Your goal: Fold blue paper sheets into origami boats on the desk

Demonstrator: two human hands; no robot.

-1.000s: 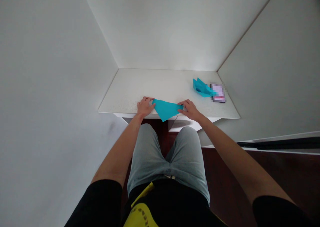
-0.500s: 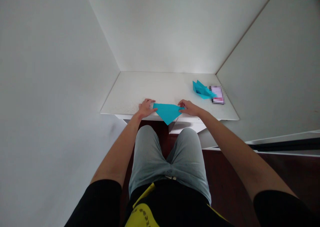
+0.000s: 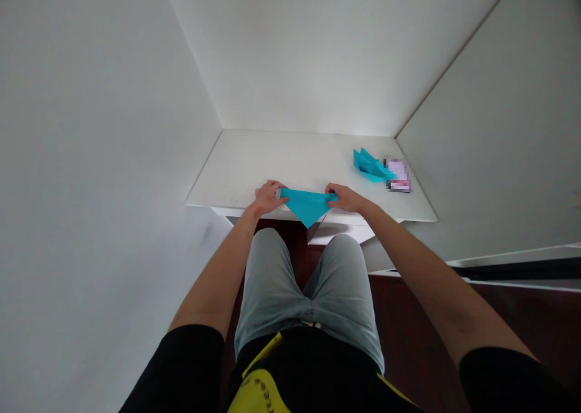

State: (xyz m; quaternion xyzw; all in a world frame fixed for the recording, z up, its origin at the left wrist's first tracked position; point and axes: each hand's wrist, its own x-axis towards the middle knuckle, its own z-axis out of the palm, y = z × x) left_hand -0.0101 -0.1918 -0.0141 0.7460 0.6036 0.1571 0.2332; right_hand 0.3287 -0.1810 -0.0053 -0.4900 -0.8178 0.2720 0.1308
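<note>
A blue sheet of paper (image 3: pixel 308 206) lies at the front edge of the white desk, folded along its far side, with a pointed corner hanging over the edge toward me. My left hand (image 3: pixel 269 197) grips its left end between thumb and fingers. At the right end, my right hand (image 3: pixel 341 197) pinches the paper with its fingers curled. A folded blue paper piece (image 3: pixel 368 166) with upright points rests on the desk, beyond my right hand.
The white desk (image 3: pixel 281 158) is closed in by walls at the left, back and right. A blurred-out pinkish rectangular item (image 3: pixel 399 175) lies at its right, touching the folded paper. Below the desktop is a white drawer or shelf part (image 3: pixel 338 234), near my knees.
The paper's far edge now shows a band folded over toward me. The fingers of both hands have closed more on its ends. The view has shifted slightly.
</note>
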